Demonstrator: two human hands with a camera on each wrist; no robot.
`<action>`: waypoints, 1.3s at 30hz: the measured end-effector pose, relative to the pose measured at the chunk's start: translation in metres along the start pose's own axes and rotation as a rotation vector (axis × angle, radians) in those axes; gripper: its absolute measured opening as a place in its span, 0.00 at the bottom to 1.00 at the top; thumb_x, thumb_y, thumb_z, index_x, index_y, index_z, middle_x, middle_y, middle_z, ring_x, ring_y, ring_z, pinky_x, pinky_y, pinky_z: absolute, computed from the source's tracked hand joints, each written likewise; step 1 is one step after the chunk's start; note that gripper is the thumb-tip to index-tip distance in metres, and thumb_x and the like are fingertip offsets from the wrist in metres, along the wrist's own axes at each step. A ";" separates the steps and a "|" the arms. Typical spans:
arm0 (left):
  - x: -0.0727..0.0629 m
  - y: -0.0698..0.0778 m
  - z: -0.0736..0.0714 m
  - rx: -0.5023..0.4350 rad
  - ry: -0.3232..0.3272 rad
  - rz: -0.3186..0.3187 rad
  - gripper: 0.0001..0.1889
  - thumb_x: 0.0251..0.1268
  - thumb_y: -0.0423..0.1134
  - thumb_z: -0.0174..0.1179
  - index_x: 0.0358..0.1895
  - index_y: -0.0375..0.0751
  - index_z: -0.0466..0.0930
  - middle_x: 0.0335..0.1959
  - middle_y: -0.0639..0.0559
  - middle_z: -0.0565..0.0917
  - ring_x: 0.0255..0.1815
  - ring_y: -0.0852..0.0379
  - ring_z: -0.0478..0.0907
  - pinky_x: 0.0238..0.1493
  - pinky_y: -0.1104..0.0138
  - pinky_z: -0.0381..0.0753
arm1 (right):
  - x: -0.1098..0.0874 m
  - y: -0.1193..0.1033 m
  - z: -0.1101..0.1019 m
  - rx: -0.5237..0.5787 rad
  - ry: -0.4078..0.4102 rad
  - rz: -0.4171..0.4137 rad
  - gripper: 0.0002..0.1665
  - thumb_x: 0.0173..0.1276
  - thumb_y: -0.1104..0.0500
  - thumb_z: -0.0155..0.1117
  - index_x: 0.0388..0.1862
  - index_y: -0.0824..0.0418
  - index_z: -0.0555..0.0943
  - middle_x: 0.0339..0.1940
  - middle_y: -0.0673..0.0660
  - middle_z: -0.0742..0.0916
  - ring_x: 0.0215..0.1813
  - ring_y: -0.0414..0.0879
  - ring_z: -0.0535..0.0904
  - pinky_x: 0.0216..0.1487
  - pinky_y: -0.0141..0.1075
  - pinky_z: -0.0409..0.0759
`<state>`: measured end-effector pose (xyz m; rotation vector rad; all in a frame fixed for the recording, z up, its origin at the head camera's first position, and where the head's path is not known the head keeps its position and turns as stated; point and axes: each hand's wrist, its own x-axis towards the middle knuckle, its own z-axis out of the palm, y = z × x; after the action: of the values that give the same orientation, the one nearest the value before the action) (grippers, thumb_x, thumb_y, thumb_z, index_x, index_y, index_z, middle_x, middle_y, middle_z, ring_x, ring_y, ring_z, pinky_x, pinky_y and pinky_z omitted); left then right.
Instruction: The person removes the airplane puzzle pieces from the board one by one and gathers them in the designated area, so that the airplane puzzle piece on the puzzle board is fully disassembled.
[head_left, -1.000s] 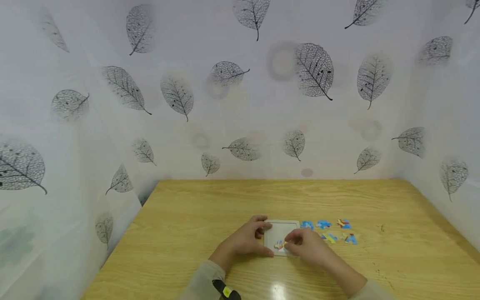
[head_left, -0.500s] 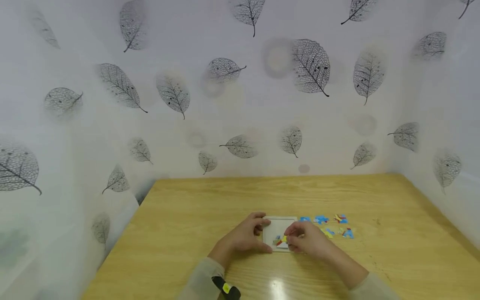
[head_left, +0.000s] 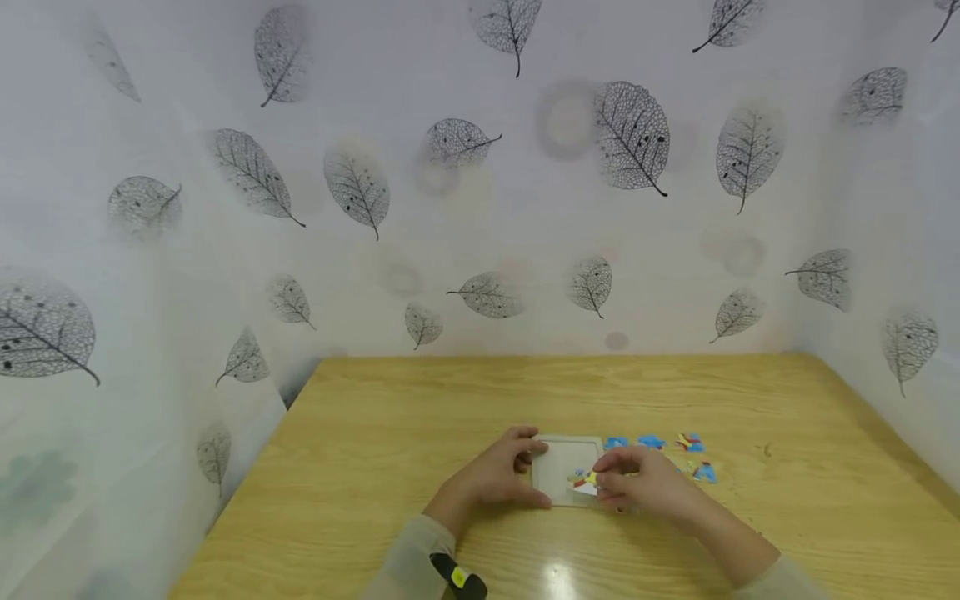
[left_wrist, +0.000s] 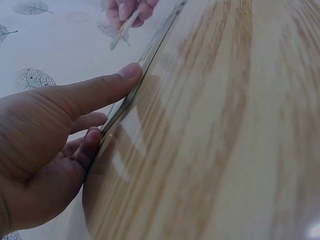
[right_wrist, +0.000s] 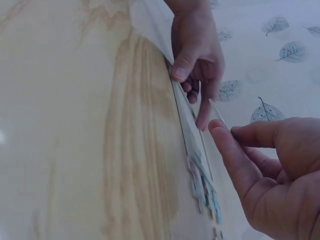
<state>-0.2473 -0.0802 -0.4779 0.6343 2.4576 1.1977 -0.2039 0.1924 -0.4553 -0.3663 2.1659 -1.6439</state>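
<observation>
A pale square puzzle tray lies on the table. My left hand grips its left side, with the thumb at the near corner and the index finger at the far one. My right hand pinches a jigsaw piece, white-edged with red and yellow, between thumb and fingers. It tilts above the tray's near right part, where the hand hides some of the tray. In the right wrist view the held piece stands nearly edge-on, apart from the tray. The left wrist view shows the left thumb along the tray's edge.
Loose jigsaw pieces in blue, yellow and red lie in rows right of the tray, some partly behind the right hand. The wooden table meets a leaf-patterned curtain at the back and sides.
The right hand has lifted the jigsaw piece from low in the tray, tilted it, and moved it slightly to the right. The left hand stays at the tray's left side.
</observation>
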 end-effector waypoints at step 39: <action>-0.001 -0.001 -0.002 -0.003 -0.002 -0.039 0.41 0.47 0.48 0.80 0.68 0.50 0.74 0.77 0.59 0.59 0.55 0.64 0.70 0.58 0.69 0.74 | -0.047 0.026 -0.064 -0.309 0.138 0.103 0.17 0.66 0.56 0.71 0.40 0.70 0.81 0.32 0.55 0.86 0.33 0.43 0.83 0.33 0.34 0.84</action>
<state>-0.2476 -0.0828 -0.4778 0.5840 2.4548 1.1849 -0.1905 0.2746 -0.4584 -0.2277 2.5041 -1.3152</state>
